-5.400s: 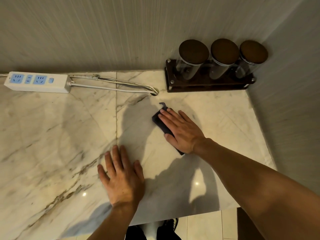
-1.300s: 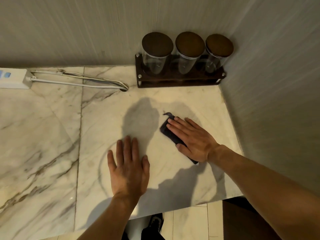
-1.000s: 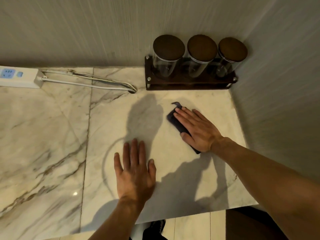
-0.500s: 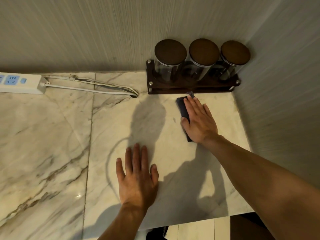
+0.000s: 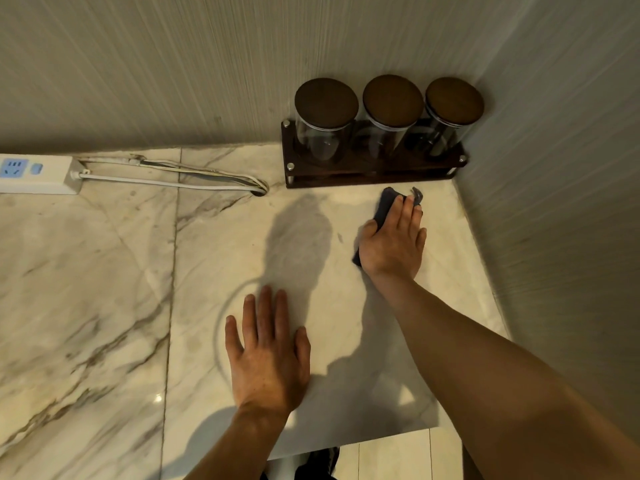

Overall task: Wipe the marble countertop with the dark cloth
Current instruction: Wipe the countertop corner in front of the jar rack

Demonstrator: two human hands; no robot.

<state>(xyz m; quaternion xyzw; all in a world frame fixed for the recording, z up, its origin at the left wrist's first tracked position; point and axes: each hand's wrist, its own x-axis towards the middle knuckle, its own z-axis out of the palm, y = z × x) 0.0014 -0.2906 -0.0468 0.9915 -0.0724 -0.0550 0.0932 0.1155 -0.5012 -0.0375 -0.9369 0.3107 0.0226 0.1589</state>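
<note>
Where R hand [image 5: 393, 245] presses, dark cloth's [image 5: 385, 206] mostly hidden.

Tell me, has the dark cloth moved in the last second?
Yes. The dark cloth, under the right hand, slid back and rightward, now just in front of the jar rack's right end.

Right hand [image 5: 393, 242] presses dark cloth [image 5: 385, 204].

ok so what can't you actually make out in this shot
Dark blue cloth: head view, mostly hidden under the right hand.
White plastic power strip: head view, cut off by the left edge.
Three glass jars with round brown lids: head view, contents too dim to tell.
</note>
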